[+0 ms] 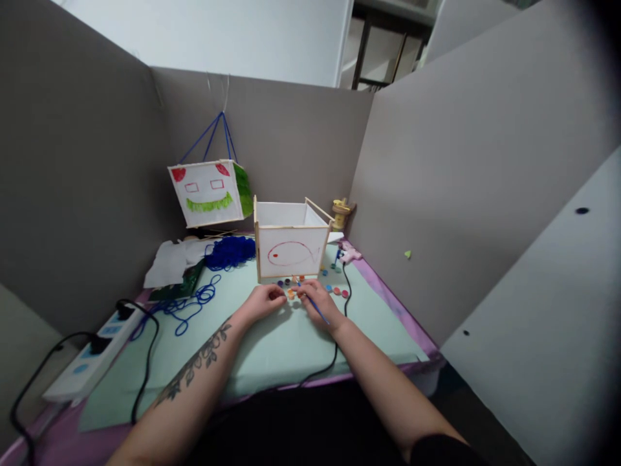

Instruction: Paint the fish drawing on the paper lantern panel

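Note:
My right hand (317, 301) is closed around a thin blue paintbrush (317, 309), its tip over the small paint pots in front of the box. My left hand (263, 303) rests on the green sheet beside an orange paint pot (291, 294), fingers curled together; whether they hold anything is hidden. Just beyond both hands stands a white box (294, 234) with wooden stick edges and an open top. Its front panel carries a red fish outline (292, 254) with a red eye. More pots of blue and red paint (336, 290) sit right of my right hand.
A white lantern (208, 195) with a drawn face hangs at the back left. Blue cord (230, 252) lies piled below it, beside white paper (169, 264). A power strip (87, 362) is at left; a black cable (336, 349) crosses the green sheet (373, 330). Grey panels enclose three sides.

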`<state>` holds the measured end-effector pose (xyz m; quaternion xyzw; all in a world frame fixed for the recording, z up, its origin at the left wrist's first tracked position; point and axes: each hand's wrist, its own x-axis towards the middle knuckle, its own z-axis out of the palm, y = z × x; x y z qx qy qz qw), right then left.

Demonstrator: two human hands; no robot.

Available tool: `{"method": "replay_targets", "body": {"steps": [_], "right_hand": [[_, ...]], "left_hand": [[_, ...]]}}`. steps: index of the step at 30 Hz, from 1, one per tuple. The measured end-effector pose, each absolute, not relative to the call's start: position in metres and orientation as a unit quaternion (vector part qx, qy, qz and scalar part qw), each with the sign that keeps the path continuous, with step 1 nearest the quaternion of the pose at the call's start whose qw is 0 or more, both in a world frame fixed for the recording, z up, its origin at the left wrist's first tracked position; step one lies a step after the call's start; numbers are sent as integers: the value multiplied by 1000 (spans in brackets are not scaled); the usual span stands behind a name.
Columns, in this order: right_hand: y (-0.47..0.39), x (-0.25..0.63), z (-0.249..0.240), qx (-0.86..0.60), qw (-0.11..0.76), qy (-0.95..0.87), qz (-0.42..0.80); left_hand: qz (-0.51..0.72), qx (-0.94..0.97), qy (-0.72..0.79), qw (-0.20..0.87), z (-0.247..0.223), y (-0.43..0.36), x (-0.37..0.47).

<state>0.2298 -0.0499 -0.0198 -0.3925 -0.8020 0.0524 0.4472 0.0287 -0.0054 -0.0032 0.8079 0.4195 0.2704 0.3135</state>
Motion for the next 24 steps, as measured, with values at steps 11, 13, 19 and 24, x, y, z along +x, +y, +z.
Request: {"method": "replay_targets", "body": {"steps": [11, 13, 19, 24], "right_hand": [[-47, 233, -21, -398, 440, -803, 55], [-48, 233, -19, -392, 443, -805, 52], [-49, 233, -17, -384, 452, -804, 47], [-48, 233, -19, -387, 451, -803, 50]], "left_hand": [[297, 839, 352, 288, -10, -2, 26], [302, 844, 345, 280, -11, -1, 26], [314, 846, 340, 264, -13, 1, 25], [326, 844, 335, 264, -15, 2, 26]]}}
